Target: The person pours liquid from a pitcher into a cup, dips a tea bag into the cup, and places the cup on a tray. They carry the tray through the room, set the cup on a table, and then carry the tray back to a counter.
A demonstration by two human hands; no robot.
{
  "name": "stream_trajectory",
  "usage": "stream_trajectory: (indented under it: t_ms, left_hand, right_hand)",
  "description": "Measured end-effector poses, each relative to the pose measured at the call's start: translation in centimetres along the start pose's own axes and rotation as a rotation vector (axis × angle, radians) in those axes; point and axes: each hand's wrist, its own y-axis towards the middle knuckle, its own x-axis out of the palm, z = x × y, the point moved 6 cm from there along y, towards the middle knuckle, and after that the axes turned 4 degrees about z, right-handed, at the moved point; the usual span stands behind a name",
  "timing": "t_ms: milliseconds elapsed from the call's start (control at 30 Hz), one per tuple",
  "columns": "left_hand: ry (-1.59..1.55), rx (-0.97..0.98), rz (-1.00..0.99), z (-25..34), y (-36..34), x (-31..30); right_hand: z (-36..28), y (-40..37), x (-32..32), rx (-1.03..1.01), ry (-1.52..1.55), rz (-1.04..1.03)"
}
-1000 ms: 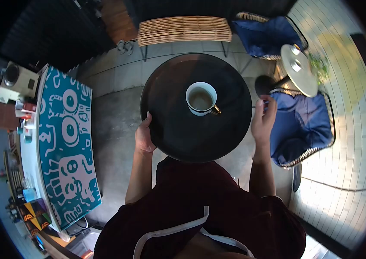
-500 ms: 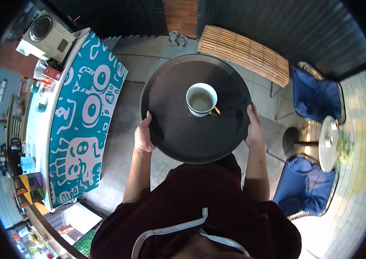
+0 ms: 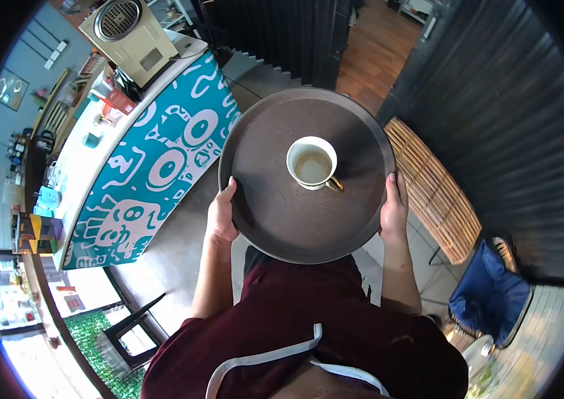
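Note:
A round dark brown serving tray [image 3: 282, 226] is held level in front of my body. My left hand [image 3: 223, 211] grips its left rim, thumb on top and the other fingers underneath, out of sight. On the opposite rim, my right hand [image 3: 394, 207] holds the tray the same way. Near the tray's middle stands an upright white cup [image 3: 312, 161] with a gold handle pointing to the lower right. Some light brown liquid shows inside it. Neither hand touches the cup.
A counter with a teal and white patterned front [image 3: 155, 159] runs along the left, carrying a beige machine [image 3: 132, 43]. To the right are a slatted bamboo bench [image 3: 435, 189] and a blue cushioned chair [image 3: 491, 292]. Ahead, a doorway shows a wooden floor [image 3: 378, 53].
The view has turned and moved forward: the doorway is nearer, and the bench and chair have swung lower on the right. Both hands still hold the tray, the cup standing on it.

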Motion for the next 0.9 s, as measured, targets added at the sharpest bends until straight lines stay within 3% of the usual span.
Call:
stream_trajectory:
  t_ms: [133,300,500,667,900]
  left_hand:
    - [-0.025,0.042,0.029,3.0,4.3,2.2]
    - [0.143,0.193,0.26,9.1,10.8,4.1]
    - [0.262,0.232,0.183,16.3,22.6,5.8]
    - [0.337,0.211,0.222,23.0,29.5,8.8]
    - [0.315,0.259,0.24,29.0,39.8,13.2]
  right_hand:
    - [0.5,7.9,3.6,0.022,-0.115,-0.11]
    - [4.8,17.0,8.8,0.082,-0.087,-0.098]
    - [6.5,26.7,16.2,0.093,-0.153,-0.063]
    - [6.5,34.4,22.8,0.101,-0.054,-0.064]
    - [7.9,47.4,28.9,0.032,-0.139,-0.129]
